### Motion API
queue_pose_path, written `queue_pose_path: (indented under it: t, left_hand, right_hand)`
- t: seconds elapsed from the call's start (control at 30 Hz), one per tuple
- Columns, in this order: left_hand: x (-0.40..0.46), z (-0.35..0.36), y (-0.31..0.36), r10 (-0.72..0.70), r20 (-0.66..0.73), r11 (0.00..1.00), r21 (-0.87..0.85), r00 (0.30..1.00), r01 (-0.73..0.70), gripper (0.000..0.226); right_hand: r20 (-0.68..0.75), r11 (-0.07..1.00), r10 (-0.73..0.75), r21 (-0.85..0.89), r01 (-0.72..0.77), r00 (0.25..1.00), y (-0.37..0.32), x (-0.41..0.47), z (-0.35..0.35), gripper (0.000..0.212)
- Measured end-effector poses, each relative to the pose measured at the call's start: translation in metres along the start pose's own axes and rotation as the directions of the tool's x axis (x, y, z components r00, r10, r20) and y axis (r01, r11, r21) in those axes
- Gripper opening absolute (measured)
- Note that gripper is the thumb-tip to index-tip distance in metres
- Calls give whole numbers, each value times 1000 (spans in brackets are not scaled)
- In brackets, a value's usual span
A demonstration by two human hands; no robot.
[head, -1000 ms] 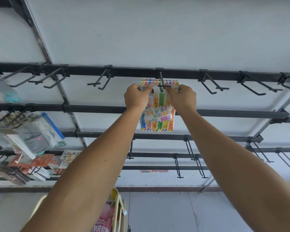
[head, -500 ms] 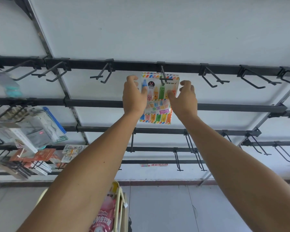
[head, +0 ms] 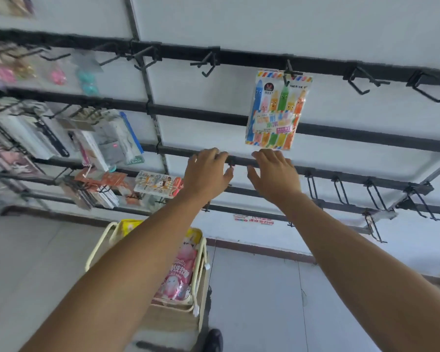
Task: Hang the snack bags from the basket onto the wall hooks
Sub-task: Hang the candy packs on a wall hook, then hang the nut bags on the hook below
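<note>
Both hands, left hand (head: 208, 171) and right hand (head: 274, 174), have let go and dropped, fingers loose; bag (head: 277, 110) now hangs on hook (head: 291, 71), basket (head: 201, 257) next.

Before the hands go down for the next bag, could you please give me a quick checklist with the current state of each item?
1. Crayon-print snack bag hangs on its hook: ok.
2. Left hand holds nothing, fingers relaxed: ok.
3. Right hand holds nothing: ok.
4. Both hands apart from the hung bag: ok.
5. Basket below has more bags, pink bag on top: ok.
6. Free hook beside the hung bag: ok.
</note>
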State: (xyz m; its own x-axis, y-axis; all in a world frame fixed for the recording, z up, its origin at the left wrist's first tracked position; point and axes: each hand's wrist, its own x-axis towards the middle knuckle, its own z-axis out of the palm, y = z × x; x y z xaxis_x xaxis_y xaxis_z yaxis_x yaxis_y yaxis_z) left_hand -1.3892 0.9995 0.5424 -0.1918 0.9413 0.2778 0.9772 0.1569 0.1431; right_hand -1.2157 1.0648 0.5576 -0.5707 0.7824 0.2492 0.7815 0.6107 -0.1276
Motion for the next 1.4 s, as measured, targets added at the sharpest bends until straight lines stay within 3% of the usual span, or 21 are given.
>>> queue_pose_path:
  t: [0.13,0.3,0.63,0.93,1.13,1.4]
  left_hand:
    - [-63,-2,-26,-134,136,991,46,981,129,47]
    - [-140,-13,-66,-308,238,950,119,921,287,45]
    - [-232,-16,-155,-524,269,849,85,808,522,41]
    - [-280,6,-263,-587,330,787,15,740,617,37]
    - [-289,42,-301,-566,434,774,-14,701,633,42]
    - [-288,119,-329,-574,549,723,-9,608,690,44]
  right_hand:
    - [233,994,-95,72,80,968,-28,-34,19,49]
    - [376,983,-177,117,143,909,-72,-71,44,50]
    - [493,956,-291,113,271,820,-162,-79,85,54]
    - [584,966,-257,161,201,770,-264,-69,144,51]
    - [638,968,-251,170,185,728,-300,-69,202,48]
    - [772,952,-193,296,-74,606,-326,-63,303,54]
